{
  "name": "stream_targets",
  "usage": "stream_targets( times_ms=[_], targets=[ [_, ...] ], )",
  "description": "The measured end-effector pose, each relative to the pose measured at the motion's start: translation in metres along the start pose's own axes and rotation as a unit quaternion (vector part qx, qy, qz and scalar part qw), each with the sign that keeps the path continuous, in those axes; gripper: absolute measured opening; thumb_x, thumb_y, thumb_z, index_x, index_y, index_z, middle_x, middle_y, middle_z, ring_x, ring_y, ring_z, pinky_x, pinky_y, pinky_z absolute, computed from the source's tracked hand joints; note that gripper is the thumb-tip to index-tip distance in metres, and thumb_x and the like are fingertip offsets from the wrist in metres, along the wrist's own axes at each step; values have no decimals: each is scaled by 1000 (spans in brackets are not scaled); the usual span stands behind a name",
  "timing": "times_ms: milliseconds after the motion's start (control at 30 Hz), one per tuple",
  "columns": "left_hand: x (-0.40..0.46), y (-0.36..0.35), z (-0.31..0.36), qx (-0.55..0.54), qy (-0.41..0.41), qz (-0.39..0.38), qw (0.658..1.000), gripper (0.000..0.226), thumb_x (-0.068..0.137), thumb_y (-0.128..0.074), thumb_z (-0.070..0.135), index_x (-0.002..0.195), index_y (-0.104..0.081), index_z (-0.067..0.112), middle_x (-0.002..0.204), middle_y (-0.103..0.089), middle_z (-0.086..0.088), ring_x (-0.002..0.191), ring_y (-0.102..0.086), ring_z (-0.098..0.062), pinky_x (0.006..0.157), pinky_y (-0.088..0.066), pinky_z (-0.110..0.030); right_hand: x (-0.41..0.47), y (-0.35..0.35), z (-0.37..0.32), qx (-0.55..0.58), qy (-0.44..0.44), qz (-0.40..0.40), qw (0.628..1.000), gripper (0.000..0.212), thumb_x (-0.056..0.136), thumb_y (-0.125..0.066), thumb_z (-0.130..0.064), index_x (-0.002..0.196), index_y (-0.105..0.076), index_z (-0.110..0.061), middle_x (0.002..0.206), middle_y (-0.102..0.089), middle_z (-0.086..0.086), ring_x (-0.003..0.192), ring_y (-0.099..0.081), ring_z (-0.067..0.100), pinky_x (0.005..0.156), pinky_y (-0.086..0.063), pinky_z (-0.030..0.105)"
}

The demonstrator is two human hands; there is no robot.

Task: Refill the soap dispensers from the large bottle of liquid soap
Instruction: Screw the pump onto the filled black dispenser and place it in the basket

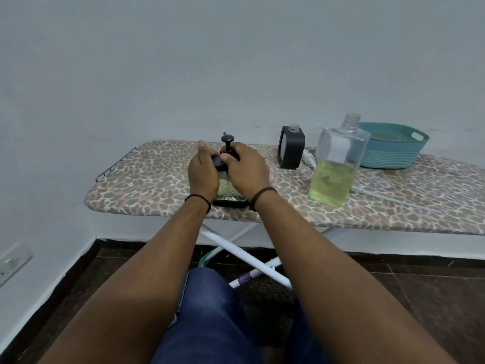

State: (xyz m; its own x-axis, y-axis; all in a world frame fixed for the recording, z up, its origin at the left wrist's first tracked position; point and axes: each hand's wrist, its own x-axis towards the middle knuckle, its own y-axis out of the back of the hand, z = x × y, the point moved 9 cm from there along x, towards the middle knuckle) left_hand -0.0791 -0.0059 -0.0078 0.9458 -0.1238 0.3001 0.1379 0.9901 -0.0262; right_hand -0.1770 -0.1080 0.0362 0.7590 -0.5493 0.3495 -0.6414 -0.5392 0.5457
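On the ironing board (147, 179), near its front edge, a soap dispenser (228, 191) is held upright between both hands. Left hand (203, 174) is wrapped round the body; right hand (246, 172) grip is closed on the pump collar (227, 148), likely being screwed. Large soap bottle (337, 164), uncapped, is stood well to the right, nearer the right hand, beside a second open dispenser (291, 147).

We find no writing, brand, number or sign that we can read: the large soap bottle (338, 164) bears no label, and neither dispenser (291, 148) shows any lettering.
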Motion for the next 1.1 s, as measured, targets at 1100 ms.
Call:
stream_targets(
  times_ms=[1100],
  targets=[
    [-6,1,1,-13,20,-15,1000,48,109,-33,42,73,-56,19,78,-59,0,73,-52,-18,76,-44,-38,23,8,-12,30,33,-235,971,25,95,-66,-19,111,-69,-1,114,-70,10,110,-65,27,101,-49,43]
  ],
)
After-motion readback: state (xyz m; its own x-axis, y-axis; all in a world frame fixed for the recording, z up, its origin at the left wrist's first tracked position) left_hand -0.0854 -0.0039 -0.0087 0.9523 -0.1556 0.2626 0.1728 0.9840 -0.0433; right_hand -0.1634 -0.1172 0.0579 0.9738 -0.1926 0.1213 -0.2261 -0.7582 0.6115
